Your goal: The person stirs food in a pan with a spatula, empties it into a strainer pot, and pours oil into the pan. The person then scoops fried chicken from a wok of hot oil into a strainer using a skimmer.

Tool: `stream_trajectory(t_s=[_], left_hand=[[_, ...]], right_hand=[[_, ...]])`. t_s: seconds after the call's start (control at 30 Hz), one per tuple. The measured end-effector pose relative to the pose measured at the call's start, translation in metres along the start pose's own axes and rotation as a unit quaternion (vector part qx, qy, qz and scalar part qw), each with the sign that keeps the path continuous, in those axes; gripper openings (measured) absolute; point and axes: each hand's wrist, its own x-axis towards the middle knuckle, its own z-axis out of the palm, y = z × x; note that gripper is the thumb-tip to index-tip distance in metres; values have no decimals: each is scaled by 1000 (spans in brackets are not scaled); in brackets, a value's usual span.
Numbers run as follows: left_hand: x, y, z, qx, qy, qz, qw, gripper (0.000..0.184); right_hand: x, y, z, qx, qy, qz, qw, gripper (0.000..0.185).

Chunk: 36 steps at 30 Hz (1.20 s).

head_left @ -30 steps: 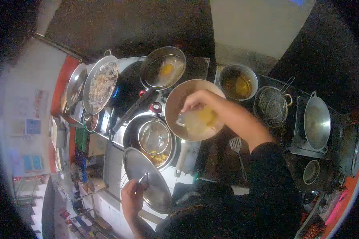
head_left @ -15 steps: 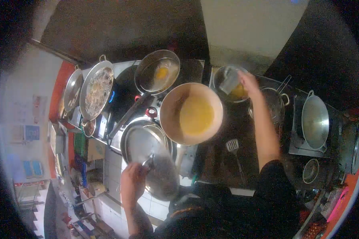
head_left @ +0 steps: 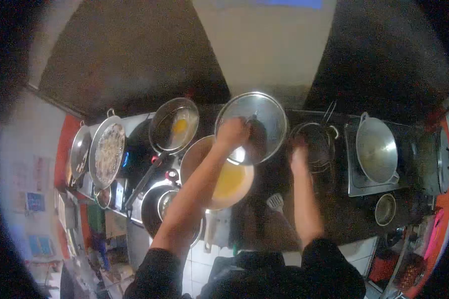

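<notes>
Left hand (head_left: 233, 133) holding steel lid (head_left: 265, 124) by handle; lid, earlier at near left of beige bowl (head_left: 190, 160), now lying just beyond bowl's right side, hiding pot and apparently covering it; left arm (head_left: 187, 209) stretching across bowl, right arm (head_left: 307, 204) reaching to bowl's right, right hand (head_left: 299, 152) blurring beside wire strainer (head_left: 318, 139), grip impossible to tell

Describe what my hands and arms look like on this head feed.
The left hand and right hand look bare, with no gloves evident. The forearms are uncovered; black sleeves end near the elbows. No cables or markings are visible, though blur hides finer detail such as rings.
</notes>
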Motion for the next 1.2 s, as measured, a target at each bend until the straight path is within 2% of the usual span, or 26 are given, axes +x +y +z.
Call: stream_trajectory(t_s=[0.03, 0.1, 0.13, 0.17, 0.2, 0.3, 0.37, 0.4, 0.43, 0.5, 0.53, 0.57, 0.6, 0.63, 0.67, 0.7, 0.73, 0.83, 0.9, 0.93, 1.0, 1.03, 1.07, 1.13, 1.17, 1.2], left_hand=[[26, -8, 29, -3, 1, 8, 1000, 30], [70, -15, 73, 122, -90, 75, 986, 29], [79, -5, 76, 119, -90, 79, 986, 29], [84, 6, 77, 78, -112, 34, 990, 29], [88, 13, 80, 38, -136, -12, 990, 29], [118, -14, 143, 40, -127, 31, 991, 32], [137, -43, 195, 27, -116, 35, 992, 33], [145, -51, 210, 19, -106, 37, 993, 34], [148, -51, 211, 15, -106, 37, 994, 34], [151, -50, 214, 109, -169, 47, 978, 37], [132, -34, 190, 109, -175, 46, 977, 37], [113, -18, 163, 1, -64, -5, 998, 36], [84, 1, 130, -103, 46, -60, 992, 34], [61, 11, 114, -141, 81, -42, 986, 31], [36, 24, 101, -178, 114, -26, 977, 28], [-6, 45, 76, -207, 108, -10, 972, 25], [-57, 65, 55, -239, 105, 8, 965, 22], [-213, 87, 36, -345, 40, 0, 938, 20], [-310, 73, 58, -312, -83, -17, 946, 18], [-359, 52, 95, -296, -121, 1, 947, 21], [-443, -17, 179, -297, -255, -40, 919, 20], [-456, -41, 176, -250, -349, -41, 902, 24], [-461, -51, 171, -147, -411, -38, 899, 24], [-480, -68, 177, -41, -464, -30, 884, 24], [-493, -84, 199, -183, -263, -214, 923, 27], [-500, -99, 221, -246, -162, -304, 906, 28]], right_hand=[[-24, 0, -15, 34, 42, 10, 998, 33], [-98, -18, -39, 60, -9, -10, 998, 31], [-129, -19, -59, 0, -19, 15, 1000, 31], [-140, 33, -100, -76, -13, -56, 995, 34], [-177, 34, -121, -163, 1, -6, 987, 36], [-277, 93, -191, -167, 8, 13, 986, 31], [-298, 91, -205, -170, 11, 18, 985, 30], [-312, 73, -202, -83, 35, 157, 984, 29], [-321, 62, -200, 6, 57, 292, 955, 28], [-326, 70, -206, 24, 79, 270, 959, 28], [-331, 73, -203, 45, 99, 253, 961, 29], [-333, 77, -200, 38, 93, 215, 972, 29], [-332, 76, -191, 31, 86, 183, 979, 29], [-322, 94, -192, -26, 92, 139, 986, 27], [-324, 109, -198, -36, 95, 141, 985, 27], [-324, 112, -194, -47, 98, 142, 984, 26], [-320, 81, -169, -11, 102, 183, 978, 27], [-321, 78, -158, -39, 41, 182, 982, 27], [-324, 96, -157, 14, 98, 213, 972, 27], [-330, 96, -152, -35, 49, 152, 987, 27], [-350, 96, -147, -45, 47, 170, 983, 27], [-365, 98, -147, -56, 46, 189, 979, 26], [-383, 103, -148, -108, 41, 173, 978, 24], [-426, 122, -162, -122, 53, 157, 979, 24], [-447, 132, -169, -135, 62, 134, 980, 24], [-471, 145, -178, -48, 102, 180, 977, 26]])
